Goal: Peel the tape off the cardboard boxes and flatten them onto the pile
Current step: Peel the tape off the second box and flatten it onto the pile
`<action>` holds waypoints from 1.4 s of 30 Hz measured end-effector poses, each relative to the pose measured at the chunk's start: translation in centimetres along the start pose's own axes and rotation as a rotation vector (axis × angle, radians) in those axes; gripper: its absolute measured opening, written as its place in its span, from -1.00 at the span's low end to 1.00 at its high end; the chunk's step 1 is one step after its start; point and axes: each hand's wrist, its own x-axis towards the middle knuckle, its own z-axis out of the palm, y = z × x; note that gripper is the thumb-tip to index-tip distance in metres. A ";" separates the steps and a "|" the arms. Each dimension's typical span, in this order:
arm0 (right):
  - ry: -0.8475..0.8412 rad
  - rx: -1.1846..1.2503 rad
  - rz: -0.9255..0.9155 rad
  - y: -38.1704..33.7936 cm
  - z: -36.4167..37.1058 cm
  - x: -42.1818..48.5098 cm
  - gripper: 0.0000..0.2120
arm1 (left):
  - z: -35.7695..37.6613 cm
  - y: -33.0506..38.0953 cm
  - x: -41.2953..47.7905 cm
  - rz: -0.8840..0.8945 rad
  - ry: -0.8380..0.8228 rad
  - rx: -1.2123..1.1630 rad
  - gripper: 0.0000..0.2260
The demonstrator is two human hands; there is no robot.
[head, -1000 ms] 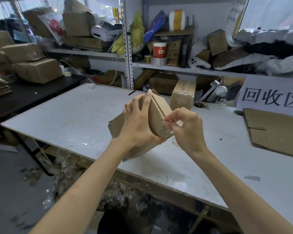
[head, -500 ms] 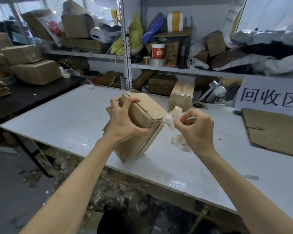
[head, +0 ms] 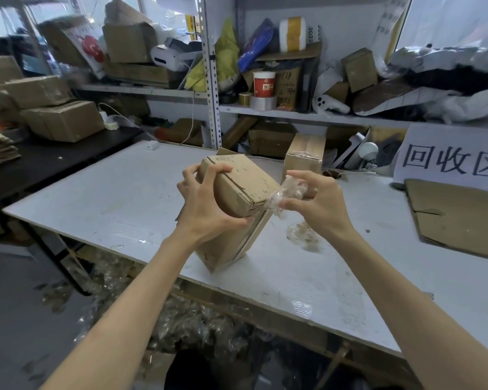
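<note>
White counter (head: 110,198) in a cluttered packing room, seen from the head view. Nearest, on the floor under the counter's front edge, is a heap of crumpled clear tape (head: 181,327). Both bare forearms reach in from below.

Left hand (head: 206,204) grips the upper end of the cardboard box (head: 245,187): fingers curled over the far top edge, thumb pressed on the near side. Box is tilted, lower corner resting on the counter near the front edge, top leaning away to the left. Top flaps look closed, with torn paper marks along the seam.

Right hand (head: 319,204) is just right of the box, thumb and fingers pinching a crumpled tape wad (head: 289,190). The wad's left end touches the box's upper right corner; can't tell if it is attached.

Below the right hand a loose tape scrap (head: 303,236) lies on the counter. Further right lies flattened cardboard (head: 457,218), well apart from the box. Behind the hands a second box (head: 304,153) stands upright, tape over its top. White sign (head: 451,161) with large dark characters stands behind the flattened cardboard.

Far back, a metal shelf (head: 293,114) holds a red paper cup (head: 264,84), a tape roll (head: 263,102) and mixed boxes and bags. Far left, taped boxes (head: 62,119) sit on a black table (head: 54,161).
</note>
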 end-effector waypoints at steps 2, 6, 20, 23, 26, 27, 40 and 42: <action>0.100 -0.036 -0.094 -0.2 0.4 -0.6 -0.68 | 0.1 -0.2 0.0 -0.050 0.032 -0.011 -0.17; 0.106 -0.065 -0.249 -0.4 0.8 -1.7 -0.82 | 0.1 -0.8 0.0 -0.199 0.071 -0.107 -0.24; -0.189 -0.023 -0.221 -2.0 -1.5 -1.2 -0.85 | -0.3 -0.1 0.7 -0.332 0.041 -0.260 -0.23; -0.152 0.006 -0.226 -2.1 -1.8 -0.9 -0.83 | -0.7 0.1 0.8 -0.364 0.013 -0.325 -0.21; -0.067 0.032 -0.217 -1.9 -1.9 -0.9 -0.79 | -1.0 0.2 1.0 -0.398 -0.040 -0.423 -0.15; -0.061 0.031 -0.219 -1.8 -2.0 -1.0 -0.77 | -1.1 0.2 1.0 -0.408 -0.047 -0.444 -0.13; -0.283 -0.033 -0.141 -0.9 -3.9 -1.8 -0.78 | -1.5 -0.3 0.6 -0.459 0.014 -0.552 -0.09; -0.250 0.027 -0.132 -1.1 -3.4 -1.4 -0.82 | -1.0 0.1 0.7 -0.430 -0.037 -0.456 -0.09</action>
